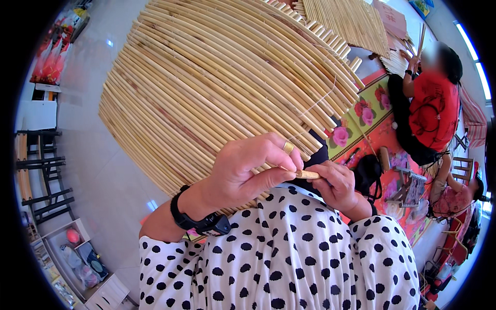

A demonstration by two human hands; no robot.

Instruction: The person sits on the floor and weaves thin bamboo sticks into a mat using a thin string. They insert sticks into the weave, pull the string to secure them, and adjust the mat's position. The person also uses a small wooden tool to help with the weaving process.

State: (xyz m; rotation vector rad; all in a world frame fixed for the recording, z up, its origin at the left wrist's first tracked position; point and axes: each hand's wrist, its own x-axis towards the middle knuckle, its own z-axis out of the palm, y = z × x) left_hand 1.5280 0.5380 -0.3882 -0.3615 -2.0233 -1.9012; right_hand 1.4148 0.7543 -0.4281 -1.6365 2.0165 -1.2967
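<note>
Pinching a pale wooden rod (pixel 308 175), the left hand (pixel 250 164) and right hand (pixel 337 183) sit close together near a ridged mat (pixel 206 88) of slender round sticks (pixel 170 122) and thin cord (pixel 316 104).

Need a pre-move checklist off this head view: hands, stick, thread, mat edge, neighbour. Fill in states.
1. Right hand has the short wooden stick: ok, held in its fingers.
2. Left hand at the stick: ok, thumb and forefinger meet at its left end.
3. Left fingertips gripping the stick itself: cannot tell, contact is too small to make out.
4. Thread taut: not ok, it curves slack over the slats.
5. Right edge of the slatted mat even: not ok, slat ends are staggered.
6. Person in red clear of these hands: ok, seated apart to the right.
</note>
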